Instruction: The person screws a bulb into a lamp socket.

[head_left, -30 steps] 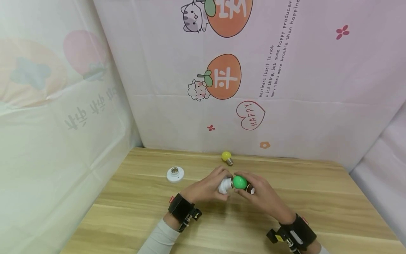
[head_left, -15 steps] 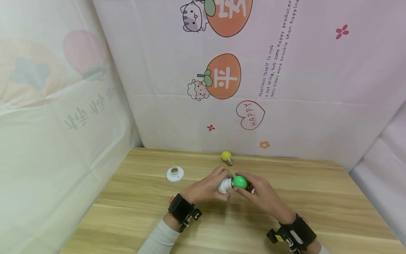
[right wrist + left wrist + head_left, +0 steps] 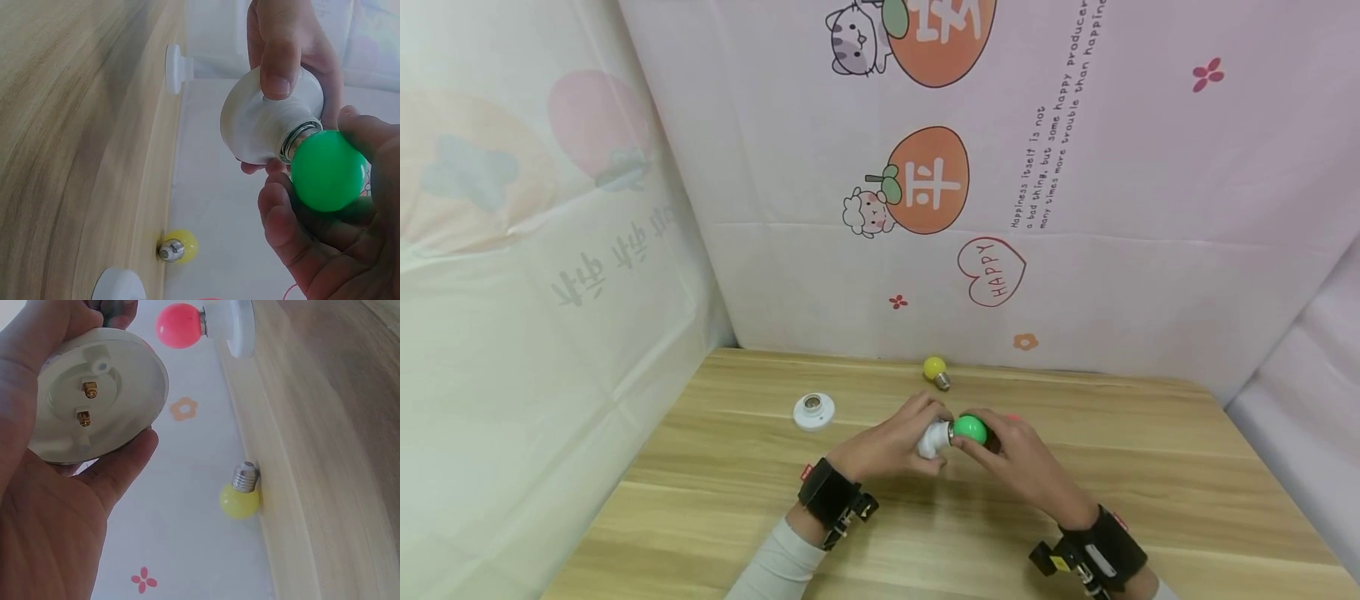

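Observation:
My left hand [image 3: 891, 442] grips a white lamp socket [image 3: 933, 440] by its round base, with the mouth turned toward my right hand. The left wrist view shows the base's underside [image 3: 134, 419] with two brass screws. My right hand [image 3: 1026, 458] holds a green bulb [image 3: 970, 430] between thumb and fingers. In the right wrist view, the metal screw end of the green bulb [image 3: 328, 172] sits at the socket's mouth [image 3: 294, 140], partly inside it. Both things are held up off the table.
A yellow bulb [image 3: 935, 368] lies at the table's back edge. Left of it stands another white socket [image 3: 814, 412] with its mouth up. Behind my right hand, a red bulb [image 3: 179, 325] is fitted in a third white socket [image 3: 240, 328]. A printed cloth [image 3: 820, 292] hangs behind.
My right fingers have shifted a little around the green bulb, which has moved slightly right. More of the red bulb shows above my right hand. The left hand has barely moved.

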`<state>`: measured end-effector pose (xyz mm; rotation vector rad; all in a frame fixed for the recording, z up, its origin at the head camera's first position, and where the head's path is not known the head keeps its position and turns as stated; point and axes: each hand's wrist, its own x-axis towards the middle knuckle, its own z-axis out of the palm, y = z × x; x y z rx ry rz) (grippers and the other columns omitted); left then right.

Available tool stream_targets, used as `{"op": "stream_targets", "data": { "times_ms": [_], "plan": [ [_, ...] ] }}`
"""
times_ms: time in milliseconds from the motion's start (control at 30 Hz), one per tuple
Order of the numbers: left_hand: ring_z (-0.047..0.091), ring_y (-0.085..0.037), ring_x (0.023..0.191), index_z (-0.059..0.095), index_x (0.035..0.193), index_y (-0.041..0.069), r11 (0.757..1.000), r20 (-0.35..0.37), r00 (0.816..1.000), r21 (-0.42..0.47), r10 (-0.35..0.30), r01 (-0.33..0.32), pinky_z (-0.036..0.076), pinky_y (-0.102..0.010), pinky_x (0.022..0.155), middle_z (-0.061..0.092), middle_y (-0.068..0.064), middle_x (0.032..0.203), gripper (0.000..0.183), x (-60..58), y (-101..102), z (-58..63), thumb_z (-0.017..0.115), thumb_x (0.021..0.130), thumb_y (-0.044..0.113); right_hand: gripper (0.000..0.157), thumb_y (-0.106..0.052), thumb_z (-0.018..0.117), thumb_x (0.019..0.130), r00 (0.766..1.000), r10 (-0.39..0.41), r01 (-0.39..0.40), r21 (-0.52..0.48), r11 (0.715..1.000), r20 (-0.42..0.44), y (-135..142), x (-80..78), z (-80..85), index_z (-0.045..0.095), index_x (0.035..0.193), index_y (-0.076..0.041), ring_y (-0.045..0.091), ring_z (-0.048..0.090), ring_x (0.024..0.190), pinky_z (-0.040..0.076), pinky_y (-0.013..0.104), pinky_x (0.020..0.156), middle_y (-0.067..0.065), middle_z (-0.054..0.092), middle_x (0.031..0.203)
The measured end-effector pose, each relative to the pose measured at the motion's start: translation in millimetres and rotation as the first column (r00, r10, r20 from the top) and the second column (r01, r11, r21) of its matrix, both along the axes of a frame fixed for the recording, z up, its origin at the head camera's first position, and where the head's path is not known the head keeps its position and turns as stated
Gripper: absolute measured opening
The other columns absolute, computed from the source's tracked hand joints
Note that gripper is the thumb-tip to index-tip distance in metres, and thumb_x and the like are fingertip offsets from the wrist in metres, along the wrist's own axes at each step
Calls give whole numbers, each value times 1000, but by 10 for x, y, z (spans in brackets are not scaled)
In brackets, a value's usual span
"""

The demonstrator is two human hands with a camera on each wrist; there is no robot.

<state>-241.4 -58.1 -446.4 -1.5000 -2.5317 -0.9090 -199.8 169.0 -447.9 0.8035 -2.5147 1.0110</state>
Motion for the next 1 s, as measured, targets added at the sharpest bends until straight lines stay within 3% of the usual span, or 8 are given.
{"op": "stream_targets", "data": {
  "times_ms": [300,533,767,1000],
  "plan": [
    [42,-7,102,47,121,14,1000,1,1000,-8,7,-7,45,-10,77,38,4,119,48,0,1,-12,71,82,27,38,-42,62,91,1000,0,0,27,1000,2,21,-15,-21,62,118,-14,8,54,66,49,22,54,-12,58,82],
    [40,-8,105,47,121,15,1000,-15,1000,-15,8,-8,44,-10,81,38,4,121,47,-7,7,-17,70,83,28,54,-45,64,89,999,-36,36,18,999,11,-10,22,30,49,132,-16,10,54,78,54,27,61,-2,55,113],
    [39,-7,106,46,122,15,1000,4,1000,-16,12,-12,44,-11,81,37,5,120,47,-2,14,-10,70,83,28,38,-32,70,87,995,51,-51,0,999,-87,-16,15,31,56,117,-13,9,55,83,53,26,61,-6,56,108],
    [38,-8,109,46,122,14,1000,-4,1000,7,8,-8,44,-12,84,37,4,122,48,-7,7,-10,71,82,24,51,-10,79,77,989,123,-125,-23,992,-87,-18,15,59,55,122,-11,13,58,95,56,29,70,-1,58,114]
  ]
}}
